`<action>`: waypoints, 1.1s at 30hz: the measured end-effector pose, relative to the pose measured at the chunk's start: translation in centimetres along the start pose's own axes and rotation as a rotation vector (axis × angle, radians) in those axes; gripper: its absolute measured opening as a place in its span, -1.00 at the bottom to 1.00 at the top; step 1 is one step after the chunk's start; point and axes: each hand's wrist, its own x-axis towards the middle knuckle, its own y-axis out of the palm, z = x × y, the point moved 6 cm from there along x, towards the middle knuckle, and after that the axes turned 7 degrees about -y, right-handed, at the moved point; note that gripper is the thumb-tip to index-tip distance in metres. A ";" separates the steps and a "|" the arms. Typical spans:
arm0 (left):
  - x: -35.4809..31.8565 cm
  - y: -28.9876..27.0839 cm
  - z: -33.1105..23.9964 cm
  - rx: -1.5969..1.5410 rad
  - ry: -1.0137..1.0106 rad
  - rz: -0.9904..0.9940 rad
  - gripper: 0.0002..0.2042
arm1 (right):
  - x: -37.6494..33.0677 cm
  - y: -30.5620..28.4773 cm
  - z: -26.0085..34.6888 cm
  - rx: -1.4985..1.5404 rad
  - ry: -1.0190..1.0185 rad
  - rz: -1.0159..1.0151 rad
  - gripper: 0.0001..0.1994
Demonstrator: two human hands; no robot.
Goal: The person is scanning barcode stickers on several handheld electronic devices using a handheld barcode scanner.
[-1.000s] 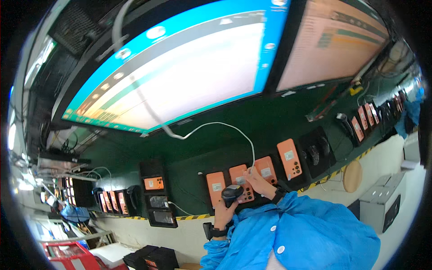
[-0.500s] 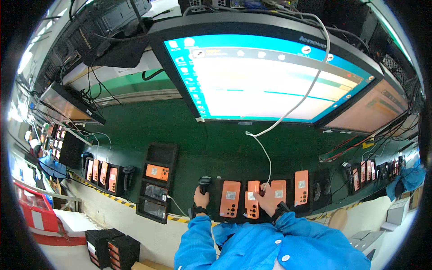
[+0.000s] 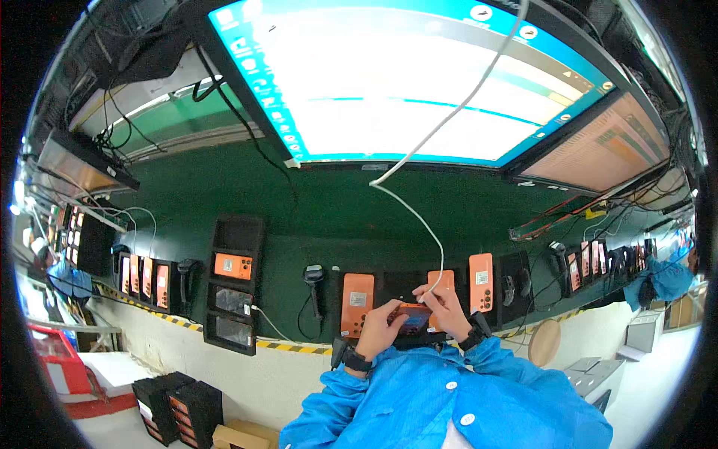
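Observation:
Over the black foam tray (image 3: 390,284), my left hand (image 3: 379,329) is closed on an orange phone (image 3: 410,320), its screen turned toward me. At the phone's upper edge, my right hand (image 3: 447,308) pinches the end of a white cable (image 3: 419,217). Whether the plug sits in the phone cannot be made out under the fingers. Orange phones (image 3: 358,299) lie back up in the tray on both sides; the phone on the right (image 3: 441,280) is partly covered by my right hand. A black barcode scanner (image 3: 314,280) rests on the bench left of the tray.
A large lit monitor (image 3: 389,90) stands behind the green bench top (image 3: 336,217). At left lies another black tray (image 3: 236,232) with phones. Wired mice (image 3: 510,288) sit right of my tray. Striped tape (image 3: 299,348) marks the bench's front edge. People in blue work further along both sides.
My left hand has let go of the barcode scanner and moved right onto the phone. The phone has been lifted and turned screen toward me. The whole view has shifted.

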 end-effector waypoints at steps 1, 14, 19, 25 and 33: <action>0.2 0.1 0.1 -0.017 -0.028 0.001 -0.75 | 0.0 -0.2 0.2 0.017 0.028 0.008 -0.81; -1.5 0.1 0.9 -0.012 -0.129 0.102 -0.81 | -0.9 0.8 4.3 -0.440 -0.307 0.311 -0.84; -0.5 -0.2 -2.3 0.076 -0.136 0.157 -0.80 | -0.6 -0.1 2.2 -0.425 -0.203 0.333 -0.77; 4.6 0.3 2.2 -0.021 0.097 -0.421 -0.64 | -0.6 -10.4 -3.3 -0.385 -0.097 -0.354 -0.63; 0.1 0.7 -3.7 0.149 0.148 -0.409 -0.66 | 3.0 -17.8 -4.3 -1.322 -0.284 -0.602 -0.75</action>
